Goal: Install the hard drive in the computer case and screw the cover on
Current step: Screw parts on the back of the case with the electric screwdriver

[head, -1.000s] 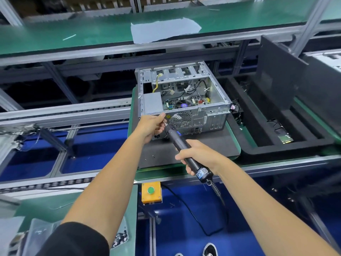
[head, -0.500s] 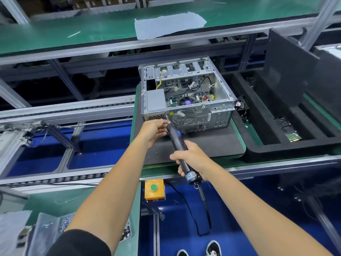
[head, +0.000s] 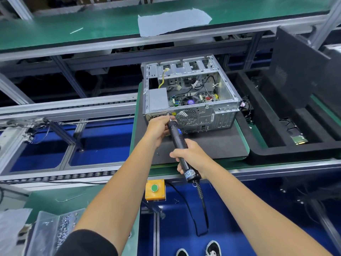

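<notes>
Risk: right hand (head: 191,156) clamped on screwdriver (head: 178,141), left hand (head: 158,126) pinching its tip at computer case (head: 217,115) rear; bit may slip, screw drop.

Silver computer case (head: 217,117) on a dark grey mat (head: 212,146); black screwdriver (head: 178,139) (blue band).

An electronics assembly line in a factory. Shown by roller conveyor rails (head: 68,109) on aluminium framing at left, green anti-static bench tops (head: 73,17) far across, a yellow push-button box (head: 155,189) near, and black foam trays (head: 287,137) at right.
</notes>
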A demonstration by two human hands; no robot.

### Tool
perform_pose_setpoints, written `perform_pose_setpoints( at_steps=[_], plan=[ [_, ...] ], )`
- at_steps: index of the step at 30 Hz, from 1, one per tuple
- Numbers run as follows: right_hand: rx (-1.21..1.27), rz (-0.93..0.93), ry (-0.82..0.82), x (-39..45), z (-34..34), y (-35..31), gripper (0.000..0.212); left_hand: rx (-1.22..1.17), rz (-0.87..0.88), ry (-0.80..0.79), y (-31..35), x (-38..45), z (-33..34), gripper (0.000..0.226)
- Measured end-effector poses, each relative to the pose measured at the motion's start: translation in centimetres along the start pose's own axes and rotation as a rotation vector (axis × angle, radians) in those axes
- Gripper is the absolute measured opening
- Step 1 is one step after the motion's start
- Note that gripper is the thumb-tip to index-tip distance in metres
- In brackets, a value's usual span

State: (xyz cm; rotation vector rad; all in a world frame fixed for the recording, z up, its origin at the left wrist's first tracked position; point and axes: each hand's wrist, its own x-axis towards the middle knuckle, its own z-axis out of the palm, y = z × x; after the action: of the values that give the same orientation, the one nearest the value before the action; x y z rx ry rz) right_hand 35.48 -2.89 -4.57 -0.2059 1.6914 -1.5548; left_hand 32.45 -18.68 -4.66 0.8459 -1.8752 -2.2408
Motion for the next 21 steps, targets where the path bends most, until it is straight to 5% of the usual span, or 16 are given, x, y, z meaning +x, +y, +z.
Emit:
perform_pose_setpoints(
  at_steps=[21],
  plan=[
    [-0.007,0.009,0.034,0.1,1.1,-0.8,0.036,-0.055,-0.041,0.013,0.6,0.2,0.0,0.027]
  ],
)
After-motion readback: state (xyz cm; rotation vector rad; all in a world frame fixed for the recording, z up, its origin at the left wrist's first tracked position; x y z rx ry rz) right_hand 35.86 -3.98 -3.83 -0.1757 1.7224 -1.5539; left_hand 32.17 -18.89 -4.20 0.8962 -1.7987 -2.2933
